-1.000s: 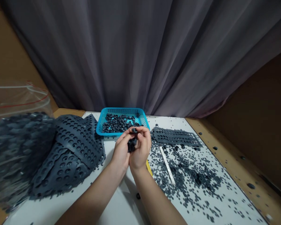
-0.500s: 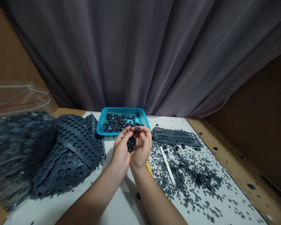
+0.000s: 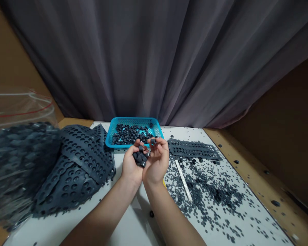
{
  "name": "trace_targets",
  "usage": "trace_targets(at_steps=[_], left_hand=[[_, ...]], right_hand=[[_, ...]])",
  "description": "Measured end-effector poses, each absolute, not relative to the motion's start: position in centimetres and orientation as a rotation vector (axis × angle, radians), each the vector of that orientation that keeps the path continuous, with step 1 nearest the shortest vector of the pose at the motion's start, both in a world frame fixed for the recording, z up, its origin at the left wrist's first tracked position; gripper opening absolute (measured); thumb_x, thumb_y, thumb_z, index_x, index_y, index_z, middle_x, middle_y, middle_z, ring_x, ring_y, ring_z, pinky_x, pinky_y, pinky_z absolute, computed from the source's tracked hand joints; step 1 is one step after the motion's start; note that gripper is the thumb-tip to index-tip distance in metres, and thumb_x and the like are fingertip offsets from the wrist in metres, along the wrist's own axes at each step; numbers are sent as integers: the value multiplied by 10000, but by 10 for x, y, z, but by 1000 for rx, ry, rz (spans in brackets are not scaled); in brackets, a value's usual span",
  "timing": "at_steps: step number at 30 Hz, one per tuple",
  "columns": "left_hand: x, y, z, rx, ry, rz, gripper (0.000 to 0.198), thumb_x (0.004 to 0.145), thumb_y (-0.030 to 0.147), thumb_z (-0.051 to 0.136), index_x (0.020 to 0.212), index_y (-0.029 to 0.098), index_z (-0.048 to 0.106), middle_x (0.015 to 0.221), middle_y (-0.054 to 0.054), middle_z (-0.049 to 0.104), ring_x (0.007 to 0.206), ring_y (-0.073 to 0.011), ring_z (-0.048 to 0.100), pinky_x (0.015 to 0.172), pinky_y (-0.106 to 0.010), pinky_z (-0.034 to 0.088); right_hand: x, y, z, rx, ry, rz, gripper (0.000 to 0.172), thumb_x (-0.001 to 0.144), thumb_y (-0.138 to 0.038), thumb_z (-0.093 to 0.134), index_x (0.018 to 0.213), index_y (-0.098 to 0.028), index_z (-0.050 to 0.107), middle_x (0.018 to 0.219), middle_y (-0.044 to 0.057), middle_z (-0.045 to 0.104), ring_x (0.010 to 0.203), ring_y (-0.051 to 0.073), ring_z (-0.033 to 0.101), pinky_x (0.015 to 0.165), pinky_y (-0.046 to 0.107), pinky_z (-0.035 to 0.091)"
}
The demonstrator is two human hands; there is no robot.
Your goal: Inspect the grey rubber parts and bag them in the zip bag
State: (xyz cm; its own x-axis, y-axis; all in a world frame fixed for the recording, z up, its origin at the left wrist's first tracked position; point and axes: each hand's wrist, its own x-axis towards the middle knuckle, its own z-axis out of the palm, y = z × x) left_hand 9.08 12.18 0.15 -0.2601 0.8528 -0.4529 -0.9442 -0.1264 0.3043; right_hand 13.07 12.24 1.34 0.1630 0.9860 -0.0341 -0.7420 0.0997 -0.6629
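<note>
Near the white table (image 3: 118, 225)'s far edge, just before a blue plastic basket (image 3: 129, 119), two hands hold small grey rubber pieces (image 3: 140, 158).
The left hand (image 3: 130, 166) is cupped closed under a heap of them; the right hand (image 3: 156, 164), half open, pinches one piece (image 3: 153, 141) at its fingertips. Punched grey sheets (image 3: 192, 149) lie to both sides, and loose pieces (image 3: 207, 194) scatter across the right.

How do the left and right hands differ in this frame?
The left hand is cupped under a pile of small dark grey pieces, while the right hand holds just one piece at its fingertips. The left hand bears the load; the right hand carries almost nothing. Both are bare and raised side by side above the white table.
</note>
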Motion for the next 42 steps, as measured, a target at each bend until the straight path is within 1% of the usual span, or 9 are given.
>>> trace_targets(at_steps=[5,9,12,15,20,25,30,36,42], left_hand=[[89,115,12,-172,631,1810,207,680,130,420,691,129,627,640,-41,602,595,-123,578,604,-230,476],[90,114,14,-47,642,1872,246,702,151,412,705,110,654,721,-63,654,661,-131,612,673,-227,489],[91,114,13,29,627,1929,282,703,168,393,733,117,669,825,-85,683,777,-163,634,757,-264,495],[91,113,14,48,611,1978,298,728,178,373,738,144,668,880,-88,692,900,-199,631,842,-331,481],[88,110,19,-32,543,1951,312,785,194,349,770,165,659,983,-88,686,1034,-222,595,883,-373,473],[87,111,21,-70,455,1915,342,811,200,329,892,148,658,1095,-100,655,1101,-229,560,874,-353,487],[86,108,21,-58,455,1892,362,765,132,324,916,167,651,1100,-88,656,1114,-216,553,874,-358,487],[86,107,24,-107,442,1874,371,789,126,305,808,201,668,1048,-59,681,1115,-220,552,857,-355,490],[86,104,27,-119,419,1858,347,785,86,306,690,184,625,1048,-46,679,1132,-210,539,932,-377,439]], right_hand=[[126,125,10,-662,-259,1466,98,631,-233,492,722,-200,477,630,-56,556,565,81,526,550,211,394],[123,128,5,-658,-162,1531,99,620,-219,508,714,-188,510,607,-38,582,611,94,562,621,225,436],[124,127,7,-655,-112,1542,98,626,-211,510,712,-181,547,645,-24,597,665,106,584,696,258,466],[124,123,13,-651,-131,1561,162,653,-255,492,752,-171,588,722,9,624,744,130,600,799,315,473],[125,119,16,-615,-231,1559,277,684,-317,459,843,-151,613,836,55,650,891,159,611,932,374,428],[126,117,15,-629,-307,1498,305,694,-326,446,872,-145,615,896,86,654,916,184,611,917,412,439],[128,114,20,-673,-293,1512,272,690,-310,494,894,-170,606,875,48,650,857,153,613,895,377,450],[129,113,24,-735,-263,1497,203,689,-213,529,870,-174,613,846,36,674,800,136,623,854,347,463],[128,111,19,-737,-385,1490,207,704,-225,551,897,-191,617,916,29,664,850,137,612,826,318,470]])
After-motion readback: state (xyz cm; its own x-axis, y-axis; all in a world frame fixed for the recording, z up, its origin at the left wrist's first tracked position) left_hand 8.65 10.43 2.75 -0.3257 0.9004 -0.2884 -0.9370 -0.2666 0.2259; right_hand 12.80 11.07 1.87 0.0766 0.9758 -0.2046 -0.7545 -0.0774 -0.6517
